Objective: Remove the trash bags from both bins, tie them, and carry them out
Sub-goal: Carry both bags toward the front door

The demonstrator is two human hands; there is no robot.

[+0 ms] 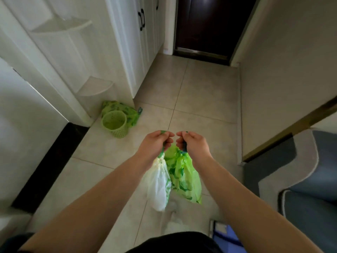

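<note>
My left hand (155, 142) grips the green drawstring of a white trash bag (158, 187) that hangs tied below it. Beside it, my right hand (193, 143) grips the neck of a green patterned trash bag (186, 179), which hangs next to the white one. Both bags dangle above the tiled floor in front of me. A small green perforated bin (114, 123) stands on the floor at the left, with no bag in it. A green patterned bag (125, 112) lies crumpled behind that bin against the cabinet.
White cabinets (127, 42) line the left side of the hallway. A dark door (207, 24) stands at the far end. A beige wall (284, 70) runs along the right, and a grey-blue rug (300, 179) lies at lower right. Beige tiles (200, 92) stretch ahead.
</note>
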